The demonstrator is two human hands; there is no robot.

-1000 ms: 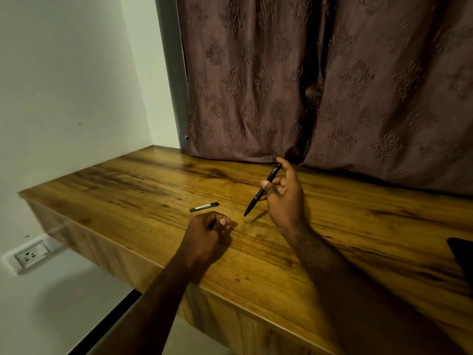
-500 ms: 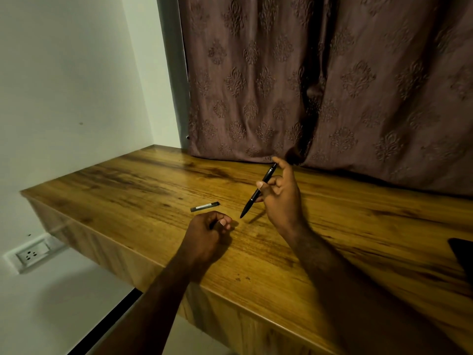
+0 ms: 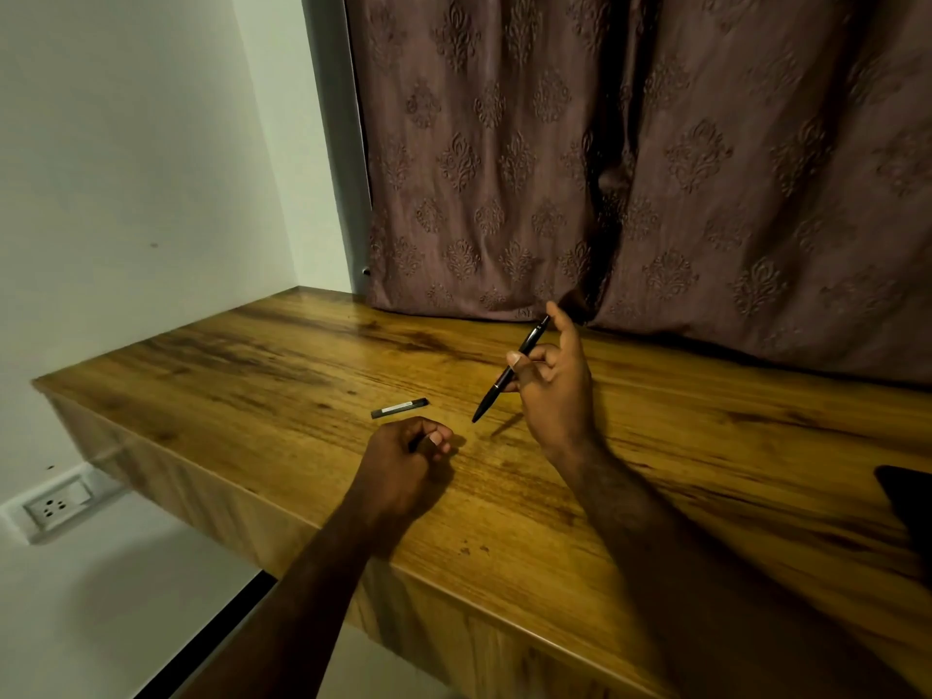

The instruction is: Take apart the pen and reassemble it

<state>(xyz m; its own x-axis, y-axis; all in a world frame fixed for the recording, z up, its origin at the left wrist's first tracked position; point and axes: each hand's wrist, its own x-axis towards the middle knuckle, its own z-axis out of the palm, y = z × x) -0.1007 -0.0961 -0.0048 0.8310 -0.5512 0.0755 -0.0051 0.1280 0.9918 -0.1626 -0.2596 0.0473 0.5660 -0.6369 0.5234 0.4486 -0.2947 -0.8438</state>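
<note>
My right hand [image 3: 555, 391] holds a slim black pen [image 3: 509, 371] above the wooden table [image 3: 252, 375], tilted with its tip down to the left and its top end by my forefinger. My left hand [image 3: 403, 456] rests curled on the table just left of the pen tip; a small dark piece shows between its fingers, too hidden to name. A short dark pen part with a pale label [image 3: 399, 409] lies flat on the table just beyond my left hand.
A patterned brown curtain [image 3: 630, 158] hangs along the table's back edge. A white wall stands on the left with a socket [image 3: 55, 506] below table height. A dark object [image 3: 908, 502] sits at the right edge. The table's front edge runs diagonally under my forearms.
My right hand has turned the pen slightly and shifted it a little left; the left hand and the loose part have stayed put.
</note>
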